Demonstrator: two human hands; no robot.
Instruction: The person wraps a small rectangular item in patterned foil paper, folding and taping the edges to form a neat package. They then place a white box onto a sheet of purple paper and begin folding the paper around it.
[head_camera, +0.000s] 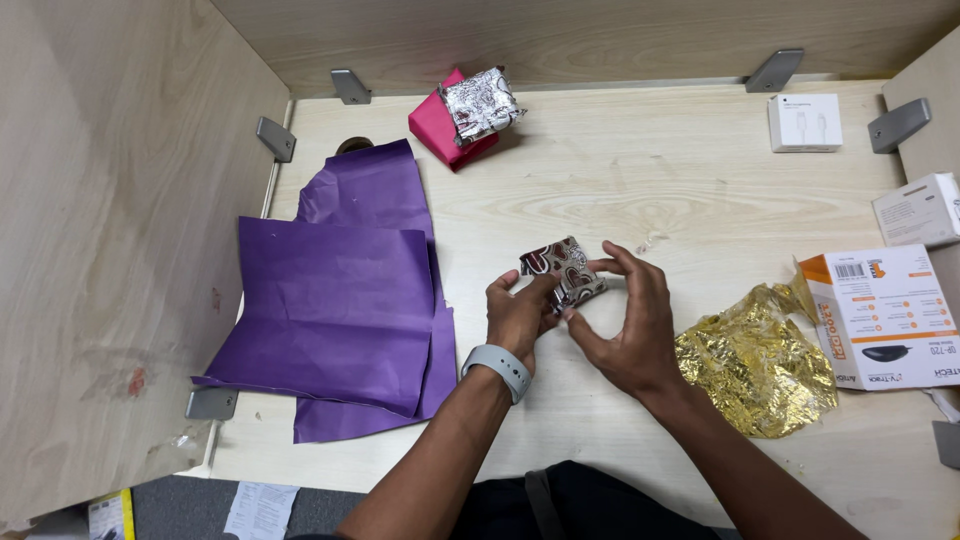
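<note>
Both hands meet at the centre of the frame over a small parcel wrapped in silver foil with dark red heart shapes. The parcel sits just above the desk, tilted, with its near edge between the two hands.

Left hand: fingers curled narrowly, thumb and fingertips pressing the parcel's lower left side. A grey watch sits on this wrist.

Right hand: half open, index finger laid along the parcel's upper right edge, thumb at its lower corner. It grips the parcel lightly rather than enclosing it.

Procedure for the fold in hand, as judged from this view:
1. Keep the left thumb pinning the foil flat so the wrap cannot spring back.
2. Run the right index finger along the edge to set a sharp crease.
3. Apply light pressure only; foil of this kind probably tears at corners.

Surroundings: purple sheets lie at the left; crumpled gold foil lies just right of the right wrist; a pink box with a second foil parcel on it stands at upper centre; cartons occupy the right edge.
</note>
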